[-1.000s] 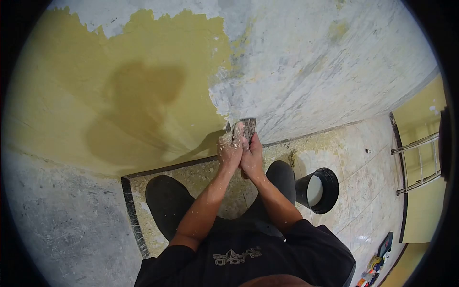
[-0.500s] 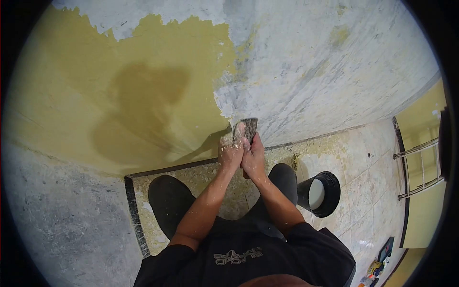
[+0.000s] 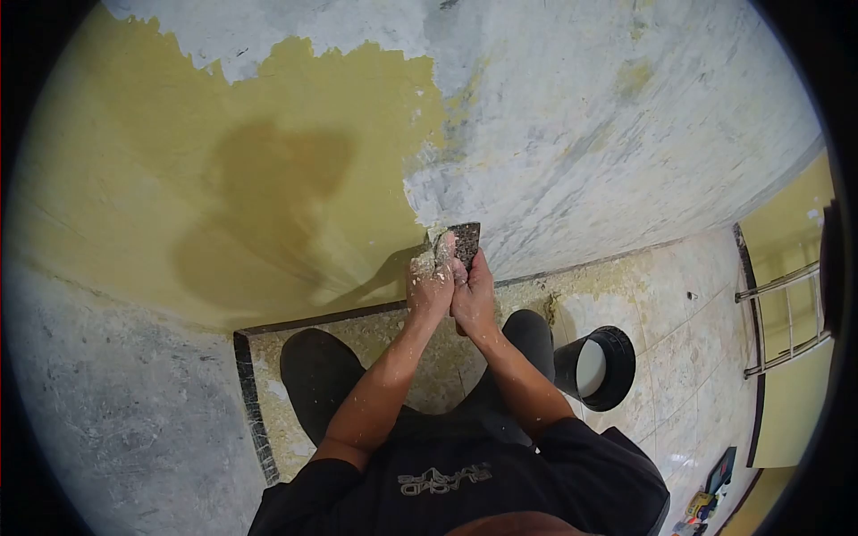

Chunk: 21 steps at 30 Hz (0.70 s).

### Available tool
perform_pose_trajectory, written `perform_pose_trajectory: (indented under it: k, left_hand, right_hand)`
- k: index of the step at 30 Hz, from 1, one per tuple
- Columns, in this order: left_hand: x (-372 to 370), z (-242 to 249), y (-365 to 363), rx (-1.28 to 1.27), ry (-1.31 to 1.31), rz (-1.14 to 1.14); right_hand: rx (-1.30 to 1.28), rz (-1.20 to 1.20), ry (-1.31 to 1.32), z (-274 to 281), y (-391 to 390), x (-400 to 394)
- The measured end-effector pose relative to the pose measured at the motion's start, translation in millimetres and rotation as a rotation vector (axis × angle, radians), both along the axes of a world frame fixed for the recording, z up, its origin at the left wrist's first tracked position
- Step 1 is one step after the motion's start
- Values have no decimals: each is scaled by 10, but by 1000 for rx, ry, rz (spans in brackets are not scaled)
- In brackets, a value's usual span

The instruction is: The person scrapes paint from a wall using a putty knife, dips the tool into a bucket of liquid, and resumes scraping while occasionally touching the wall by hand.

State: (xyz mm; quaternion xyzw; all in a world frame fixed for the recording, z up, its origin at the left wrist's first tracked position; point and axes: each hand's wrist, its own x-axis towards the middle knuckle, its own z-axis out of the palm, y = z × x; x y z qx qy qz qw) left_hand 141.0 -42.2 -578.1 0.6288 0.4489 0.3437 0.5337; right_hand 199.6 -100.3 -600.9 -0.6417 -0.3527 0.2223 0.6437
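Both hands are closed together at the foot of a wall, around a scraper (image 3: 466, 241) with a broad flat blade spotted with debris. My left hand (image 3: 431, 284) is wrapped at the blade's left side and speckled with pale flakes. My right hand (image 3: 475, 293) grips from the right; the handle is mostly hidden between the palms. The blade is near the edge where yellow paint (image 3: 357, 179) meets the bare, greyish-white wall surface (image 3: 554, 143). Whether the blade touches the wall is hard to tell.
A black bucket (image 3: 622, 375) with whitish liquid stands right of my right knee. Paint scrapings (image 3: 429, 371) litter the floor along the dark baseboard (image 3: 331, 314). A metal ladder (image 3: 786, 290) is at far right; small colourful items (image 3: 702, 505) lie at lower right.
The view has tilted slightly, so wall and bucket sit a little lower in frame. Both hands keep their hold on the scraper, which is marginally higher against the wall.
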Motion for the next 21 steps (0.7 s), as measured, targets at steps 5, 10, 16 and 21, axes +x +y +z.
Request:
perform_pose_trajectory:
  k: [5, 10, 16, 21]
  left_hand:
    - [-31, 67, -7, 14, -22, -13]
    - [-61, -3, -17, 40, 2, -1]
    - [-84, 53, 67, 78, -74, 20]
    - [-58, 295, 3, 42, -125, -18]
  right_hand:
    - [85, -29, -140, -51, 49, 12]
    - [17, -22, -63, -33, -20, -47]
    - [47, -15, -47, 47, 47, -86]
    - [33, 25, -120, 230, 74, 9]
